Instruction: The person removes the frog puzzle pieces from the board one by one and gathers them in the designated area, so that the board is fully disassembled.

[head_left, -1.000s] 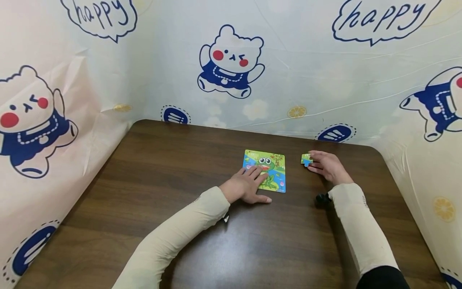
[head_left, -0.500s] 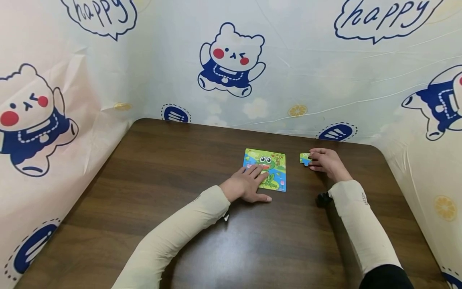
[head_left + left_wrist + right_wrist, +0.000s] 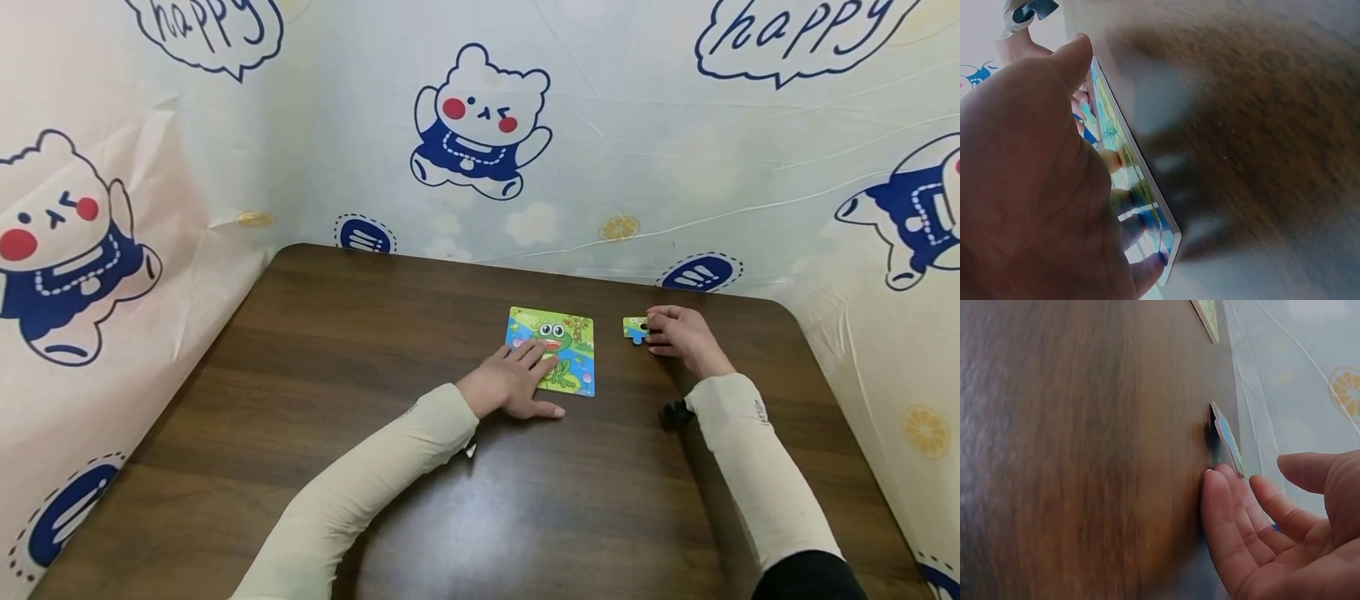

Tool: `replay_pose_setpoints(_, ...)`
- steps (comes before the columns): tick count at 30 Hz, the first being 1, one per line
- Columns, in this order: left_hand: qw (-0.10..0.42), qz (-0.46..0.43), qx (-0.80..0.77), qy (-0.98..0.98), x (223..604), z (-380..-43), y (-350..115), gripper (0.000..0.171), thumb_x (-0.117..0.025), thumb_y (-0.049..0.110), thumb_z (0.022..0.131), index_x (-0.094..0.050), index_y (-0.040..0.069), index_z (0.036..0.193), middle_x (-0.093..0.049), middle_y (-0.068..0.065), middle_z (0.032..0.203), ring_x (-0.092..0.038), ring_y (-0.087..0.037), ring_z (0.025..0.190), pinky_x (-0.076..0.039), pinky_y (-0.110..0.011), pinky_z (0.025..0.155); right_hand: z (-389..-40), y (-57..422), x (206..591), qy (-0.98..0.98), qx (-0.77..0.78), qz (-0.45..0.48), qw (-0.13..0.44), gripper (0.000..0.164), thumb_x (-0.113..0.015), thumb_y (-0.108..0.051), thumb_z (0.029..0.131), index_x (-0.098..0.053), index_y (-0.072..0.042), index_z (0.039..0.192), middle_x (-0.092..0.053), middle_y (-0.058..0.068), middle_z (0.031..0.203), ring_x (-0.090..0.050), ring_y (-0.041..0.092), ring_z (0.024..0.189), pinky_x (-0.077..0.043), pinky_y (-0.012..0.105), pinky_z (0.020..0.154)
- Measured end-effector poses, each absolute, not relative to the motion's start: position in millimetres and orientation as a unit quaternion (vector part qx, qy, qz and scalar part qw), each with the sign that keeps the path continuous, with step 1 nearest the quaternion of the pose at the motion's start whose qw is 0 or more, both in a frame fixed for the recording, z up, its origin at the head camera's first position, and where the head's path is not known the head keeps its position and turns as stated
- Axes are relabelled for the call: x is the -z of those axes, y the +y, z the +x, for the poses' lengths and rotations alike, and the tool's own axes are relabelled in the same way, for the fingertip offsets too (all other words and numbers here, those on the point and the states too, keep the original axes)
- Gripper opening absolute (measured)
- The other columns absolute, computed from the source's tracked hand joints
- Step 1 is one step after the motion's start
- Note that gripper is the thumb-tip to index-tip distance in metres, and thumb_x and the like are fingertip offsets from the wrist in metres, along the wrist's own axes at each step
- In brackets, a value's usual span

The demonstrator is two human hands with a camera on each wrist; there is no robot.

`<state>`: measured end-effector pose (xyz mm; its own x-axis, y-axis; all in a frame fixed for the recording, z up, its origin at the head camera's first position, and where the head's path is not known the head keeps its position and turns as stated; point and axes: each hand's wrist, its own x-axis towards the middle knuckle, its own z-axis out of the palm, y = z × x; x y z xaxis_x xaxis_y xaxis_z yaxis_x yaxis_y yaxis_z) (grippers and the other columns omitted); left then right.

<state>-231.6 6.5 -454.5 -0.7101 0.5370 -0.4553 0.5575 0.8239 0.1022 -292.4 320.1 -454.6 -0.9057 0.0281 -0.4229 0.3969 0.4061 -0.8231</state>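
A square frog puzzle (image 3: 573,371) in green and blue lies flat on the dark brown table (image 3: 345,350). Across its lower left part rests my left hand (image 3: 516,387), fingers spread and thumb off to the near side; that hand covers part of the frog. The left wrist view shows fingertips on the puzzle's face by its edge. To the right, my right hand (image 3: 686,342) holds a small green and blue jigsaw piece (image 3: 634,329) at its right edge. In the right wrist view the jigsaw piece (image 3: 1229,440) is tilted, its end between two fingertips, the thumb standing apart.
A pale cloth wall (image 3: 637,133) printed with bears and orange slices rises close behind the table's far edge. Similar cloth flanks both sides. Beneath the right wrist hangs a small black device (image 3: 677,414).
My right hand and the jigsaw piece shifted very slightly, and more of the piece's dark notch shows. The left hand keeps its place on the puzzle.
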Motion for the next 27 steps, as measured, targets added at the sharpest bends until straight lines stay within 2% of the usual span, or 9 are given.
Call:
replay_pose_setpoints(9, 0.251, 0.295, 0.031, 0.921, 464, -237, 8, 0.096, -0.033, 0.086, 0.089, 0.003, 0.037, 0.164, 0.013, 0.006, 0.172, 0.010, -0.015, 0.160, -0.007, -0.046, 0.130, -288, 322, 453, 0.822, 0.530, 0.129, 0.164, 0.050, -0.044, -0.025, 0.109, -0.040, 0.002, 0.150, -0.050, 0.022, 0.138, -0.068, 0.007, 0.084, -0.061, 0.025, 0.080)
replay_pose_setpoints(12, 0.249, 0.294, 0.032, 0.922, 462, -237, 8, 0.095, -0.034, 0.086, 0.089, 0.000, 0.038, 0.164, 0.011, 0.006, 0.172, 0.007, -0.016, 0.160, -0.009, -0.047, 0.129, -287, 321, 452, 0.823, 0.530, 0.125, 0.162, 0.050, -0.043, -0.025, 0.109, -0.040, 0.004, 0.150, -0.050, 0.023, 0.137, -0.068, 0.005, 0.083, -0.060, 0.024, 0.080)
replay_pose_setpoints(21, 0.237, 0.300, 0.018, 0.924, 442, -225, 5, 0.092, -0.038, 0.080, 0.093, -0.007, 0.032, 0.165, 0.003, 0.002, 0.173, 0.001, -0.017, 0.161, -0.011, -0.047, 0.129, -284, 319, 450, 0.832, 0.519, 0.117, 0.159, 0.050, -0.039, -0.025, 0.110, -0.040, 0.006, 0.150, -0.047, 0.028, 0.142, -0.067, 0.008, 0.090, -0.060, 0.023, 0.082)
replay_pose_setpoints(27, 0.249, 0.293, 0.024, 0.923, 450, -230, 6, 0.093, -0.037, 0.081, 0.093, -0.003, 0.033, 0.165, 0.008, 0.004, 0.173, 0.006, -0.015, 0.160, -0.008, -0.045, 0.130, -283, 317, 445, 0.847, 0.494, 0.114, 0.163, 0.050, -0.036, -0.027, 0.110, -0.041, 0.005, 0.149, -0.046, 0.030, 0.145, -0.064, 0.019, 0.102, -0.060, 0.026, 0.085)
